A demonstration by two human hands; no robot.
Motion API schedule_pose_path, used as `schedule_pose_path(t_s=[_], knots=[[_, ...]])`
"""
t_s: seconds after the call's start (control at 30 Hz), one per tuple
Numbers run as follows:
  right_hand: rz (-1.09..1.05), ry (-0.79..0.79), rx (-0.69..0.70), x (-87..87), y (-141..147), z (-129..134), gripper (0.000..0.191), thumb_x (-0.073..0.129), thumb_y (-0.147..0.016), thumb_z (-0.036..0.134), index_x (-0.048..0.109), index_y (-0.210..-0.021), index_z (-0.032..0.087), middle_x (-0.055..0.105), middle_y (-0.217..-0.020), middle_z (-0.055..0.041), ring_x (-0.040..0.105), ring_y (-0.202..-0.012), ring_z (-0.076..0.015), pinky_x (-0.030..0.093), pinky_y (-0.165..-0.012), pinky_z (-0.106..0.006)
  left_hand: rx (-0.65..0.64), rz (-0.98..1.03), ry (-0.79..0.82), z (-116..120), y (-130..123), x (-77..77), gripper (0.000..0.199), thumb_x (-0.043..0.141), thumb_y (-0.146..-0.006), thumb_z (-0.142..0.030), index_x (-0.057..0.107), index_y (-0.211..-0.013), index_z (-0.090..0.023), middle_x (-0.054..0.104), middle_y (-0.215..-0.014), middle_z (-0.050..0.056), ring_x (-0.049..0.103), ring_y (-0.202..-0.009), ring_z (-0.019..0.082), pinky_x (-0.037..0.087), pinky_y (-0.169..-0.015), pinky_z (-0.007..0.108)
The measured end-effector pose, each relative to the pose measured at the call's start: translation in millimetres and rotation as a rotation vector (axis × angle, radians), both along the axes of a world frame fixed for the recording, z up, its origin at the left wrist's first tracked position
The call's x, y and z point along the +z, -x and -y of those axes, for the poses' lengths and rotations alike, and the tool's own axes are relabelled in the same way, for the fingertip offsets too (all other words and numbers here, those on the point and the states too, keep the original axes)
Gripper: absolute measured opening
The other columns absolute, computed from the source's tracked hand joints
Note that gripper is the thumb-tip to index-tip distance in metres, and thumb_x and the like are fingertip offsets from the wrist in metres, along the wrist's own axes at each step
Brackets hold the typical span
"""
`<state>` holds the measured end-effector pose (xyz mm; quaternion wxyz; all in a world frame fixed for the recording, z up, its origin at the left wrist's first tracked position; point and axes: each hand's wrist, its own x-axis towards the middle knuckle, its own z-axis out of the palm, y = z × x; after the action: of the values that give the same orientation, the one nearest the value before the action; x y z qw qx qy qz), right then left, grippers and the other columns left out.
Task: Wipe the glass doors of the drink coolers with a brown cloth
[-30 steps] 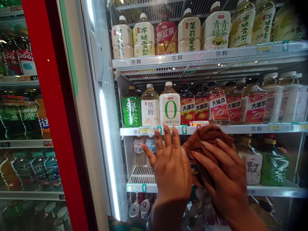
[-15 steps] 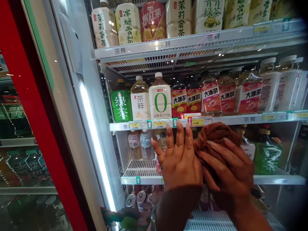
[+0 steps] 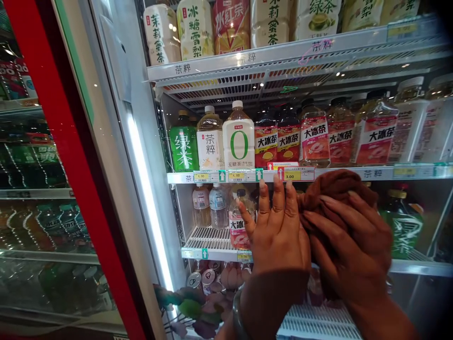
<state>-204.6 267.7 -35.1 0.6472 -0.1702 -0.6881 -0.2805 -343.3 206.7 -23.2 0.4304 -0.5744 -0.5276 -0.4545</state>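
My left hand is spread flat with fingers pointing up, against what looks like the clear glass door of a drinks cooler. A bangle circles its wrist. Just to the right, my right hand presses a bunched brown cloth to the same glass, fingers bent over it. Behind the hands runs a shelf edge with price tags. A peach-labelled tea bottle shows beside my left little finger, partly covered by the hand.
Shelves hold rows of drinks, among them a white-labelled bottle with a green 0 and a green tea bottle. Drink cans lie low down. At left stand a bright light strip, a pale door frame and a red upright.
Both hands and the cloth have shifted a little to the right across the shelves behind. More of the peach-labelled bottle shows now. The camera view has also moved slightly.
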Motion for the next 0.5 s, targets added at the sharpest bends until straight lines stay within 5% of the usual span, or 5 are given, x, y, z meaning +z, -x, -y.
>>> schedule_pose_path(t_s=[0.13,0.27,0.37,0.5], knots=[[-0.172,-0.011,-0.067,1.8,-28,-20,0.052,0.078,-0.09,0.027,0.067,-0.14,0.039,0.061,-0.152,-0.0033,0.054,-0.145,-0.0388,0.042,-0.122,-0.067,0.042,-0.009,-0.061,-3,-1,-0.2,0.078,0.053,-0.094,-0.018,0.027,-0.168,-0.016,0.03,-0.174,0.006,0.003,-0.168,0.024,-0.017,-0.134,0.058],[-0.245,0.104,-0.102,10.1,-9,-3,0.049,0.069,-0.097,0.033,0.064,-0.145,0.034,0.052,-0.162,-0.0079,0.041,-0.154,-0.0412,0.032,-0.126,-0.071,0.051,-0.032,-0.057,-6,-5,-2.4,0.071,0.05,-0.098,-0.02,0.031,-0.166,-0.014,0.033,-0.173,0.008,0.004,-0.168,0.022,-0.015,-0.135,0.055],[-0.098,0.058,-0.062,6.5,6,5,0.045,0.068,-0.097,0.024,0.064,-0.142,0.031,0.06,-0.152,-0.0098,0.042,-0.155,-0.0378,0.035,-0.126,-0.064,0.025,-0.079,-0.039,-5,-6,-3.4,0.067,0.048,-0.1,-0.021,0.034,-0.165,-0.01,0.036,-0.172,0.009,0.007,-0.167,0.021,-0.006,-0.138,0.047],[-0.111,-0.038,-0.083,-2.6,-21,-15,0.043,0.081,-0.086,0.022,0.072,-0.127,0.034,0.069,-0.137,-0.005,0.058,-0.141,-0.0353,0.046,-0.121,-0.055,-0.004,-0.073,-0.047,-5,-5,-2.8,0.066,0.048,-0.102,-0.021,0.034,-0.165,-0.011,0.036,-0.172,0.008,0.016,-0.166,0.02,0.004,-0.139,0.042]])
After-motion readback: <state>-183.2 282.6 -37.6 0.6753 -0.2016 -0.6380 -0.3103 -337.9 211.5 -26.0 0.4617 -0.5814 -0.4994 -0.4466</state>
